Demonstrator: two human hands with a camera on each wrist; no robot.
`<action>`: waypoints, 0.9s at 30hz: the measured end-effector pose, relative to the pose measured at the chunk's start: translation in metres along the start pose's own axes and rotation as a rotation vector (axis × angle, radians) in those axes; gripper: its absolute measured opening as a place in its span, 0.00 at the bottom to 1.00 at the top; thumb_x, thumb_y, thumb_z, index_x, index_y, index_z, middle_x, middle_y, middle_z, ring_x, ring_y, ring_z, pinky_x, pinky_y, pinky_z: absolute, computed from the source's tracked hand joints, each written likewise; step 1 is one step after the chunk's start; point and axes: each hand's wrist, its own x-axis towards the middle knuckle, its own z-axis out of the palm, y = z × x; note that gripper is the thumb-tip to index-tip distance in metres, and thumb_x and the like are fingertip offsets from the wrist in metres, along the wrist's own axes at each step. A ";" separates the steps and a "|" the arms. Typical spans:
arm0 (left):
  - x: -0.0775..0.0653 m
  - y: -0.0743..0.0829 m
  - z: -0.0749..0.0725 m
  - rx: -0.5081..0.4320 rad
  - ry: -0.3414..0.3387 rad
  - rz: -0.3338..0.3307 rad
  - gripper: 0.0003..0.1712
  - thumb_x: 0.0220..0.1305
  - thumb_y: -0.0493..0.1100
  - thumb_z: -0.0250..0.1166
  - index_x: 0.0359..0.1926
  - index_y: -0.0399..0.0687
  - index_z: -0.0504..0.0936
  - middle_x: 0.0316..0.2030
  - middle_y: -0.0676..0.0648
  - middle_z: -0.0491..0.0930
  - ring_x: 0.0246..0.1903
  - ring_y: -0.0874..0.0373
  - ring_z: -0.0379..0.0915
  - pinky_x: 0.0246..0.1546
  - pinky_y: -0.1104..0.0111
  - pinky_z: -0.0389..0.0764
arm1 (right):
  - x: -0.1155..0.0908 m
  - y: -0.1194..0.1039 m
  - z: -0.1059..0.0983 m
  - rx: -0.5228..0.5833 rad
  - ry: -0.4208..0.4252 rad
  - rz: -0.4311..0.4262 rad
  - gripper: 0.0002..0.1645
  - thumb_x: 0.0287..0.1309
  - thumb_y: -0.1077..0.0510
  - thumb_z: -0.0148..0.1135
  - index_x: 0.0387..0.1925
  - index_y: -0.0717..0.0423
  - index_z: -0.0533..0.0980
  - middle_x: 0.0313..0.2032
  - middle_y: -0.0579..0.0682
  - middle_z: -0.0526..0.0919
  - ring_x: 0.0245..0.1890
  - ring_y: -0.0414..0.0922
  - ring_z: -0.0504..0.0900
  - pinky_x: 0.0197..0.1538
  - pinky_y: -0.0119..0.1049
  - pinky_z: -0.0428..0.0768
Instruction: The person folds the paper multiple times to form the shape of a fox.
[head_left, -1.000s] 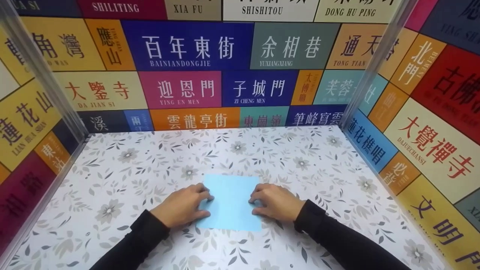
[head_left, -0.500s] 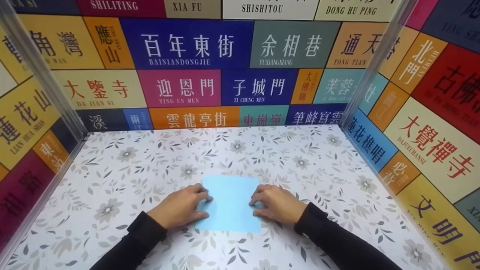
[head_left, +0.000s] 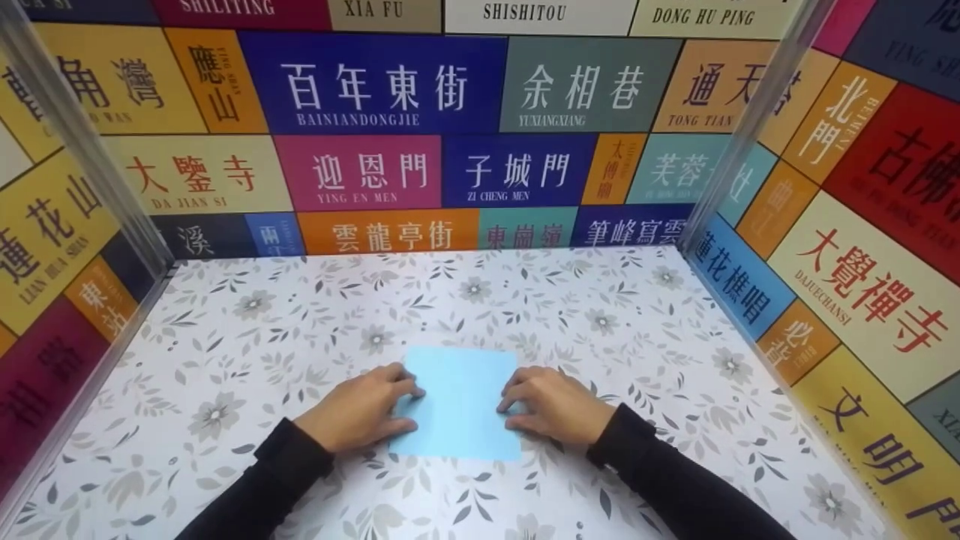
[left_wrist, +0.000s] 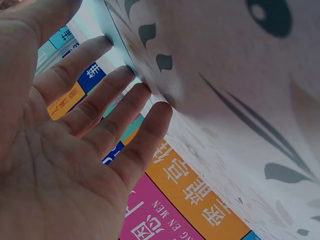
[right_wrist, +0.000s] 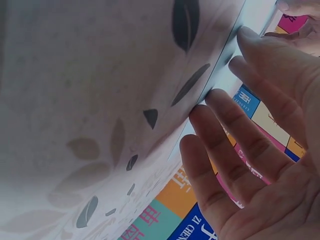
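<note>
A light-blue square sheet of paper (head_left: 459, 405) lies flat on the table in the head view. On its left edge rests my left hand (head_left: 364, 409), thumb and fingertips touching the paper with the fingers relaxed. My right hand (head_left: 559, 405) mirrors it at the right edge. From the left wrist, the left hand (left_wrist: 75, 135) shows a bare palm, its fingertips down at the surface. The right wrist view likewise has the right hand (right_wrist: 255, 135) with an exposed palm and fingertips along the paper's pale edge. Neither hand grips the sheet.
The table (head_left: 600, 480) has a white covering with grey leaves and flowers. Behind it stands a back wall (head_left: 375, 90) of coloured panels with Chinese lettering. Similar side walls, a left one (head_left: 52, 225) and a right one (head_left: 877, 277), border the table.
The head view has tilted slightly, so the wall sits a little higher in the frame. Both hands stay at the paper's edges with almost no movement.
</note>
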 end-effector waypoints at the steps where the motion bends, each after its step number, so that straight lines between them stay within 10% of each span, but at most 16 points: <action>1: 0.000 0.000 0.000 -0.002 -0.002 -0.004 0.26 0.74 0.52 0.82 0.68 0.49 0.92 0.65 0.42 0.86 0.58 0.46 0.88 0.64 0.46 0.91 | 0.000 0.000 0.000 0.006 0.001 0.001 0.12 0.69 0.55 0.85 0.51 0.50 0.96 0.54 0.50 0.95 0.55 0.51 0.94 0.63 0.50 0.94; 27: -0.002 0.001 0.000 -0.018 -0.013 -0.018 0.28 0.76 0.52 0.81 0.70 0.48 0.90 0.68 0.40 0.86 0.65 0.41 0.88 0.68 0.43 0.90 | -0.019 -0.013 0.002 0.097 -0.024 -0.074 0.09 0.65 0.55 0.88 0.46 0.49 0.96 0.44 0.46 0.94 0.47 0.44 0.93 0.58 0.40 0.92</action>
